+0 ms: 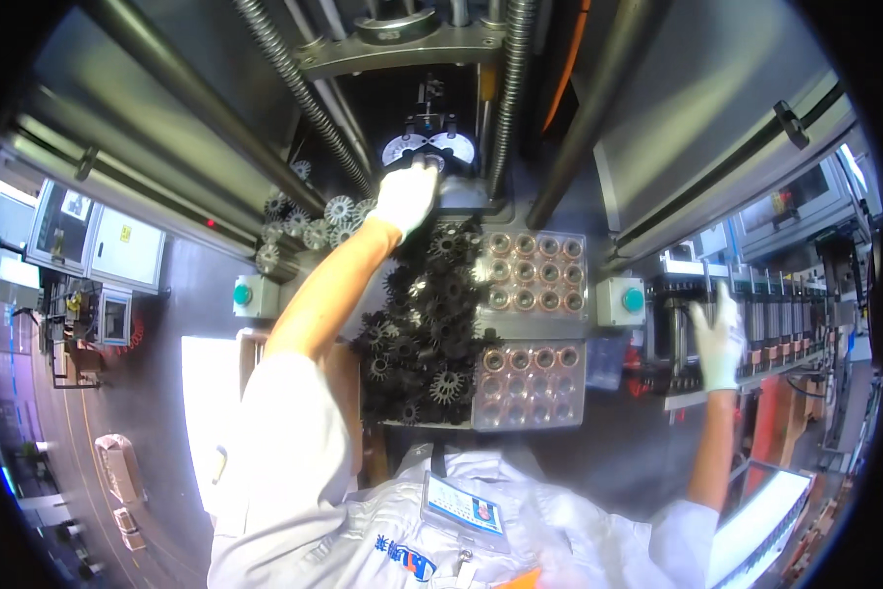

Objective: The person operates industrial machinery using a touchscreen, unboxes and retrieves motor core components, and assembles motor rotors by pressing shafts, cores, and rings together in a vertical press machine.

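Left of and just behind the left hand, silver gears (339,209) lie in a cluster. The gloved left hand (408,199) reaches forward, fingers narrow, to the black fixture (428,122) with two white discs (404,149); whether it grips anything there cannot be told. Nearer the body than that hand, dark gears (447,385) lie heaped; to their right, an upper clear tray (585,275) and a lower clear tray (580,398) carry copper-edged round parts. The gloved right hand (720,339), well apart, is spread wide, apparently holding nothing, right of a green button (634,300). The step in hand seems to be fingertip work at the fixture; the next move likely calls for careful clearance between the discs.
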Motion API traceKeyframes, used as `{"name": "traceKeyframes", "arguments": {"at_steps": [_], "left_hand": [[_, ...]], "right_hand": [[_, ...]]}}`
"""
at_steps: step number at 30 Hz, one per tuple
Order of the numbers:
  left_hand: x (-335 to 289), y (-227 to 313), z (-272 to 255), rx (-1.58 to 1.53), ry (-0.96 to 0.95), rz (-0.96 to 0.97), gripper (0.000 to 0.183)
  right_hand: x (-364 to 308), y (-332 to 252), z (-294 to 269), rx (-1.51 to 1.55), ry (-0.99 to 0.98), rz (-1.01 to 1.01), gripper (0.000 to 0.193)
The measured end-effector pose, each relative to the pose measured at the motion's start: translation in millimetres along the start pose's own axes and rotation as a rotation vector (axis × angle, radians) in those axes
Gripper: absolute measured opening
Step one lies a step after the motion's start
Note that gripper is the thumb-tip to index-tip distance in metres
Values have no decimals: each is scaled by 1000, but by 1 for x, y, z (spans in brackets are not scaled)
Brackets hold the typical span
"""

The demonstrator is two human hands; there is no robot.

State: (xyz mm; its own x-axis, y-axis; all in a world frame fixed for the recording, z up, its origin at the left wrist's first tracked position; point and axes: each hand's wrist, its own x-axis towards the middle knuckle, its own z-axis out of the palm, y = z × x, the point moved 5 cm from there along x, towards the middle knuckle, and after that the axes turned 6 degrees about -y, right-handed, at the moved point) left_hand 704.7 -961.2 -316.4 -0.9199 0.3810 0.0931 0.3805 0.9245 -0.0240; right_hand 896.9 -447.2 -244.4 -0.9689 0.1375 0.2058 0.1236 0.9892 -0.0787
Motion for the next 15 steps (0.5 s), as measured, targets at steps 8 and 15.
{"name": "traceKeyframes", "arguments": {"at_steps": [8, 15], "left_hand": [[-175, -45, -96, -341, 418, -399, 45], [-336, -152, -45, -53, 102, -446, 36]], "right_hand": [[-35, -263, 28, 390, -271, -787, 49], [-45, -283, 57, 321, -377, -708, 46]]}}
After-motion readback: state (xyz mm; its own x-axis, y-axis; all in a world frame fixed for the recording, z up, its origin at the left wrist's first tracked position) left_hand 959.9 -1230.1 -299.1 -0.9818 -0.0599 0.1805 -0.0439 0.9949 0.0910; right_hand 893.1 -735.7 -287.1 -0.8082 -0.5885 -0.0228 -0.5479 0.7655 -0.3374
